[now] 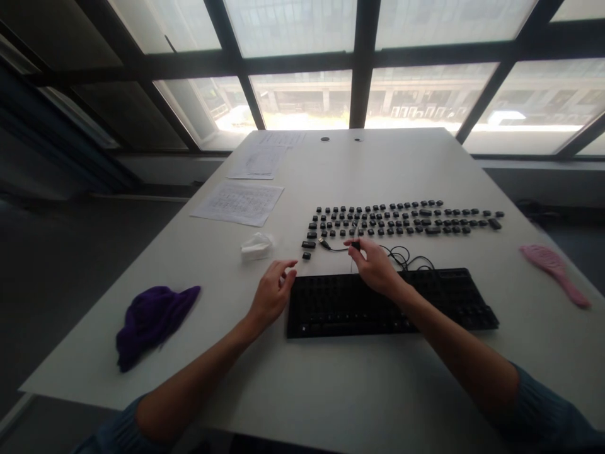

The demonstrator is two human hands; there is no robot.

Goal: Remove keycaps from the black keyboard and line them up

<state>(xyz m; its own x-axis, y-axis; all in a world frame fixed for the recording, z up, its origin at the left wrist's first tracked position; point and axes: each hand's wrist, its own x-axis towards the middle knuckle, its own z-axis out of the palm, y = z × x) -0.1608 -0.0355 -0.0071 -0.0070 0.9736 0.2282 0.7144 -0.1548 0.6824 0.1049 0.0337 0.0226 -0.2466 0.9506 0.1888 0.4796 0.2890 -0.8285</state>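
Note:
A black keyboard (340, 315) lies on the white table, most of its upper rows without keycaps as far as the dark surface shows. My right hand (373, 261) is over its top edge, fingers pinched on a small black tool with thin wires (355, 245), which looks like a wire keycap puller. My left hand (271, 291) is by the keyboard's upper left corner, fingers apart and holding nothing. Just beyond its fingertips sits a loose keycap (307, 256). Behind the keyboard, several rows of black keycaps (382, 232) are laid out.
A black cable (399, 255) with a USB plug (324, 243) lies behind the keyboard. Printed sheets (241, 202) and a crumpled clear plastic piece (256, 246) lie left. A purple cloth (154, 318) is at the left front, a pink hairbrush (553, 268) at the right edge.

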